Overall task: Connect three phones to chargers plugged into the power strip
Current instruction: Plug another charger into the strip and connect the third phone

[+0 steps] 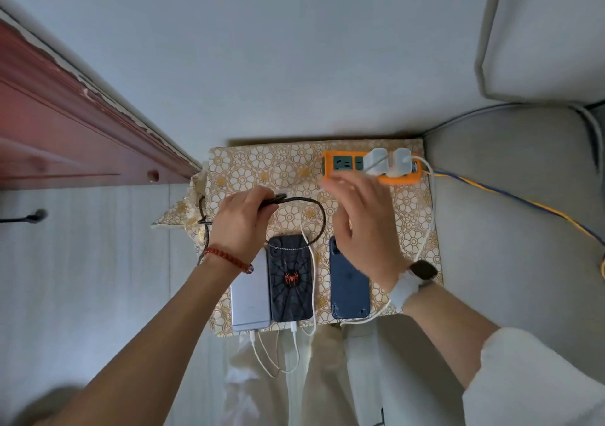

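Three phones lie face down on a small table with a floral cloth (248, 164): a silver phone (250, 298), a black spider-case phone (289, 281) and a dark blue phone (348, 288). White cables enter the near ends of the silver and spider phones. An orange power strip (340, 164) at the far right carries two white chargers (389, 162). My left hand (244, 226) grips a dark braided cable (314, 209) that loops over the cloth. My right hand (363, 226) hovers blurred above the blue phone, fingers spread, near the strip.
A red-brown wooden door frame (75, 121) runs along the left. A grey sofa (517, 196) stands at the right, with the strip's blue and yellow cord (510, 196) lying across it. My legs in light trousers (327, 376) are below the table's near edge.
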The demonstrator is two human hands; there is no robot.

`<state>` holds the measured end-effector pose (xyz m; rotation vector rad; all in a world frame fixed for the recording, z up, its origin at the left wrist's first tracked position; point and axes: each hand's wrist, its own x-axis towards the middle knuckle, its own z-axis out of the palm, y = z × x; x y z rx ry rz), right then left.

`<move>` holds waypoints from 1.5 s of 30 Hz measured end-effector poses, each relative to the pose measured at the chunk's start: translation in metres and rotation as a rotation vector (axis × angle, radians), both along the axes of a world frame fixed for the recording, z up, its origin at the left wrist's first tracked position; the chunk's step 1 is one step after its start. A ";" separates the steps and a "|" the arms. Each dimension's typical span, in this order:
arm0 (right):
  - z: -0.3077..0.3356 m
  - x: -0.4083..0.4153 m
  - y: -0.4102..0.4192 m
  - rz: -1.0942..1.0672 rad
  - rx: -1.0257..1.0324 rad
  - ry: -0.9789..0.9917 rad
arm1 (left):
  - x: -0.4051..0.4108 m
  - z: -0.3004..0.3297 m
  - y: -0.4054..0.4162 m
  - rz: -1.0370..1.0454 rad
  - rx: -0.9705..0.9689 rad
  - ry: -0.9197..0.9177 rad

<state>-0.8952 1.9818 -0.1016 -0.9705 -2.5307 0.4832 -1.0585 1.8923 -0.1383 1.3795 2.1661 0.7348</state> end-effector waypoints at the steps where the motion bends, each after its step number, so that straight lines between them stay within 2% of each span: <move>1: 0.005 -0.008 0.010 0.031 0.054 -0.030 | -0.001 0.004 0.000 0.005 0.013 -0.029; 3: 0.012 -0.020 0.029 0.101 0.031 -0.207 | -0.002 0.011 -0.002 0.009 0.047 -0.079; 6: 0.012 -0.023 0.049 0.165 -0.270 -0.600 | -0.003 0.019 -0.004 0.050 0.093 -0.131; 8: 0.004 -0.016 0.056 0.184 -0.338 -0.747 | -0.001 0.024 -0.005 0.014 0.117 -0.093; 13: -0.014 -0.005 0.061 0.339 -0.647 -0.635 | 0.009 0.031 0.000 -0.226 0.194 0.122; 16: -0.020 -0.005 0.058 0.461 -0.468 -0.704 | 0.015 0.032 0.005 -0.315 0.231 0.181; 19: -0.022 -0.003 0.056 0.519 -0.211 -0.600 | 0.018 0.032 0.011 -0.328 0.200 0.173; 21: -0.020 -0.002 0.062 0.433 -0.223 -0.553 | 0.017 0.034 0.015 -0.255 0.142 0.106; 25: -0.017 -0.007 0.076 0.247 -0.500 -0.499 | 0.018 0.036 0.020 -0.170 0.047 0.055; 30: -0.012 -0.012 0.077 0.308 -0.664 -0.482 | 0.012 0.036 0.030 -0.212 0.111 0.053; 35: -0.002 -0.021 0.084 0.287 -1.118 -0.644 | 0.013 0.040 0.037 -0.293 0.188 0.086; 38: -0.002 -0.020 0.089 0.244 -1.349 -0.624 | 0.012 0.039 0.031 -0.295 0.185 0.083; 39: -0.003 -0.020 0.090 0.255 -1.325 -0.634 | 0.012 0.038 0.029 -0.297 0.169 0.080; 42: -0.001 -0.024 0.085 0.326 -1.070 -0.674 | 0.009 0.035 0.024 -0.313 0.130 0.104; 45: -0.007 -0.024 0.074 0.333 -0.867 -0.605 | 0.011 0.034 0.024 -0.284 0.129 0.095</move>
